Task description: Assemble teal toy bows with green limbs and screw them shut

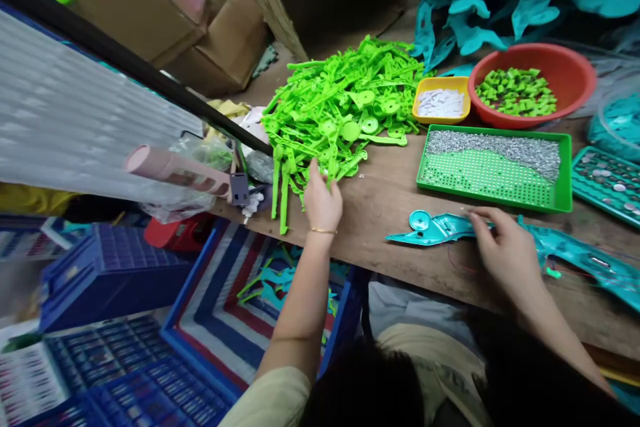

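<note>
Left hand (324, 199): fingers extended into the near edge of a heap of lime-green plastic mouldings (345, 103); touching, though whether any piece is pinched cannot be told.

Right hand (505, 250): fingers curled, thumb and forefinger drawn close over a turquoise plastic shell (437, 230); firmness of grip not discernible.

Shell: lying on the wooden worktop (375, 203), right of the heap, hand across its middle.

Behind shell: green perforated tray (500, 199) holding small metal pieces (495, 147); beyond it, red bowl (573, 83) containing green bits.
</note>
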Motion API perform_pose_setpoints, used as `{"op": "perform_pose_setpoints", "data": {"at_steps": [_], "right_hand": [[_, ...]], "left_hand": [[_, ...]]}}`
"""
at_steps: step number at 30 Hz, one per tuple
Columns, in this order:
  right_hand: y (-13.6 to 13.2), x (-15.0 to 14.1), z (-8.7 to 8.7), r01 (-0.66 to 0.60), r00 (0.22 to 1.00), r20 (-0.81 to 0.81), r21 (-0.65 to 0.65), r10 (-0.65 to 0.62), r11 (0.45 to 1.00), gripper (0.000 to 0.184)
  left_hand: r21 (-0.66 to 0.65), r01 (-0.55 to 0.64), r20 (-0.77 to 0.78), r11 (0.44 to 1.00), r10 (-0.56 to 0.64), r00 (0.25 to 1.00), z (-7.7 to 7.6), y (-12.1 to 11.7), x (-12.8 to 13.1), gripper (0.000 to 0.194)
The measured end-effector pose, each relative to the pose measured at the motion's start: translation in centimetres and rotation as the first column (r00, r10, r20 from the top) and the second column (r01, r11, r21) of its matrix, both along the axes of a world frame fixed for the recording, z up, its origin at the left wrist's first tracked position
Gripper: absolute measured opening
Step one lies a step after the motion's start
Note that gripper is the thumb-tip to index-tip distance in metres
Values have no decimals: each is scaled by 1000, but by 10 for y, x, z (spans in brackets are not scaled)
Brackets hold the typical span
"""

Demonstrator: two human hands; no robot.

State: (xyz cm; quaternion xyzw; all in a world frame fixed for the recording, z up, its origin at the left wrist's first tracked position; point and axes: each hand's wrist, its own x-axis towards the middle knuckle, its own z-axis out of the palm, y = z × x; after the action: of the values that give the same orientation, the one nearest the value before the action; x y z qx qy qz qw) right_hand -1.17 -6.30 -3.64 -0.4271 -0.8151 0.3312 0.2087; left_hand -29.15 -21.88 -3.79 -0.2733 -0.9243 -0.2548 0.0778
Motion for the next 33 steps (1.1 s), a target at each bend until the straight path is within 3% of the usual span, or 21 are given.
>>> {"op": "perform_pose_setpoints", "data": {"at_steps": [1, 3, 6, 8, 11, 14, 19, 21, 24, 26, 29, 31, 33], "right_hand": [[-2, 0, -3, -51, 993, 111, 55, 44, 997, 25], [-7, 1, -3, -112, 950, 302, 110, 74, 988, 27], [-12, 9, 2, -149, 886, 457, 109, 84, 983, 27], [-12, 17, 4, -143, 875, 479, 120, 69, 982, 26], [-14, 27, 1, -114, 873, 487, 199, 3, 973, 27], [-18, 28, -5, -110, 868, 493, 299, -55, 948, 29], [-21, 26, -13, -134, 874, 480, 395, -79, 909, 30], [-21, 26, -15, -137, 876, 474, 424, -91, 895, 31], [-21, 28, -17, -126, 879, 462, 457, -114, 880, 31], [-21, 29, -19, -126, 889, 444, 468, -109, 875, 30], [-22, 30, -22, -129, 901, 424, 466, -92, 875, 30], [-22, 30, -24, -124, 904, 418, 461, -92, 878, 30], [-22, 30, -25, -121, 906, 413, 457, -90, 881, 30]], "left_hand": [[6, 41, -23, 999, -40, 999, 5, -10, 7, 54], [-14, 239, -18, 971, -240, 971, 12, -32, 18, 41], [-68, 621, 215, 781, -596, 774, 12, -53, 28, 32], [-89, 712, 300, 697, -663, 686, 8, -55, 35, 29], [-82, 702, 235, 708, -671, 704, 3, -37, 60, 30], [-23, 744, 191, 668, -727, 659, -1, -4, 91, 48], [20, 781, 171, 625, -771, 613, -8, 51, 121, 41], [-21, 751, 185, 659, -736, 651, -8, 70, 128, 45], [-204, 663, 195, 720, -634, 748, -6, 92, 137, 55], [-290, 648, 205, 704, -616, 761, -4, 97, 136, 50], [-303, 674, 242, 673, -630, 738, 1, 89, 123, 40], [-232, 720, 279, 654, -664, 693, 7, 74, 115, 39], [-100, 797, 315, 596, -741, 594, 15, 56, 112, 43]]}}
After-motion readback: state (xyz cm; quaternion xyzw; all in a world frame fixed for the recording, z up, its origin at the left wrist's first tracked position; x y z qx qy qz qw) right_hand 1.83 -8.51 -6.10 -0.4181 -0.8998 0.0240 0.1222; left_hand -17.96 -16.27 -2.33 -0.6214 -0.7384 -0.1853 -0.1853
